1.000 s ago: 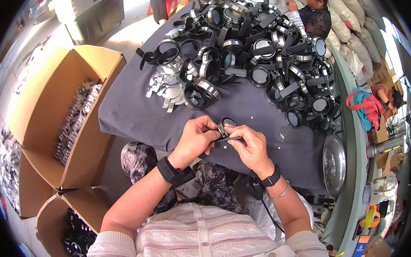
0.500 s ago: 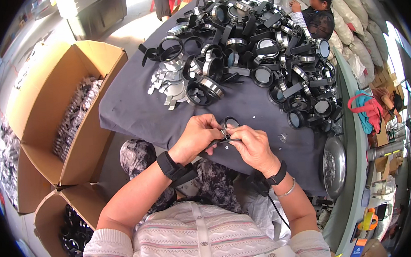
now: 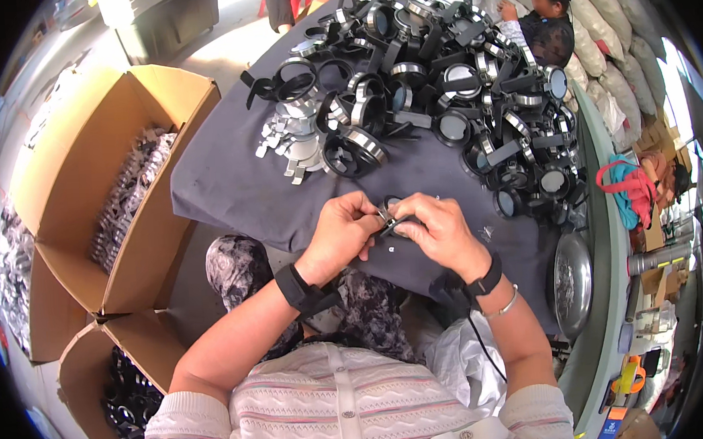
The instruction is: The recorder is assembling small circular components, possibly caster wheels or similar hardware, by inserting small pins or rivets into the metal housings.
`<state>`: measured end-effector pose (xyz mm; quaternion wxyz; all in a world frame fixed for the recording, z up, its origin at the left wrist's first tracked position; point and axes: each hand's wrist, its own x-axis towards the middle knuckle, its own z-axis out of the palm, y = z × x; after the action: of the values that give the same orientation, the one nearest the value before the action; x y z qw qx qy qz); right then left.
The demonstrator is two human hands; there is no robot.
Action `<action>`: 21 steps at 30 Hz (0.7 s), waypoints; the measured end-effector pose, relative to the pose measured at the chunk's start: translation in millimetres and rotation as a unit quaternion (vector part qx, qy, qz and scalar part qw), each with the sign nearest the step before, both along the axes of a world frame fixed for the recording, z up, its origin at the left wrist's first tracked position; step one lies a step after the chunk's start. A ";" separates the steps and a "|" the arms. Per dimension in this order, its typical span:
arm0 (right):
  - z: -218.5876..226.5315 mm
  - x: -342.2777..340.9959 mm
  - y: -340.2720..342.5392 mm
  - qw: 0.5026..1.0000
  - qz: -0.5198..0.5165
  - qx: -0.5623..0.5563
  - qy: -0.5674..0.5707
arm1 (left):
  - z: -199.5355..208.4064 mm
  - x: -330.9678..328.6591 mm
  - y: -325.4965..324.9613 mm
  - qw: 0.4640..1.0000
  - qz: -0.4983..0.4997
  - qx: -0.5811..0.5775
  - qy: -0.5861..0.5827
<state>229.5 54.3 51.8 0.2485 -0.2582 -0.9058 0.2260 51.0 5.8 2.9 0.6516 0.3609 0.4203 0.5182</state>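
Both my hands meet over the near part of the dark cloth-covered table [image 3: 241, 186]. My left hand [image 3: 338, 230] pinches one side of a small black ring-shaped part [image 3: 388, 225] with some shiny metal on it. My right hand [image 3: 446, 231] closes on its other side, fingers bent over the top, so much of the part is hidden. Beyond my hands lies a large heap of black ring-shaped parts with metal bands and flat handles [image 3: 355, 151]. Beside its left end is a small pile of flat silver metal pieces [image 3: 303, 148].
A round metal dish [image 3: 571, 286] with small bits stands at the table's right edge. On the left are cardboard boxes [image 3: 83, 179] holding metal and black parts. Another person [image 3: 547, 26] sits at the far right near stacked sacks [image 3: 607, 51]. Tiny white bits [image 3: 391, 248] lie near my hands.
The ring-shaped part has tilted and shows less between my fingers. My right hand has turned further over it and its wrist has shifted slightly right and up. My left hand stays nearly in place.
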 end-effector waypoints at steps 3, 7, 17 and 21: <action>-14.4 -1.9 -15.7 0.992 -0.039 -0.058 0.103 | -4.4 1.5 -1.9 1.000 0.019 0.012 0.011; -22.2 -3.1 -37.6 0.968 -0.123 -0.148 0.158 | -7.9 2.5 -5.5 0.999 0.001 0.032 0.018; -27.7 7.5 -38.0 0.966 -0.076 -0.180 0.168 | -4.0 -0.3 -2.5 1.000 -0.019 0.024 -0.004; -21.9 8.6 -32.6 0.975 -0.060 -0.168 0.135 | -1.0 -0.8 -2.6 1.000 -0.019 0.011 -0.004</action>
<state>238.1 21.8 29.9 0.3349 -0.3175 -0.7958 0.3921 50.1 3.3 1.9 0.6592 0.3741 0.4047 0.5116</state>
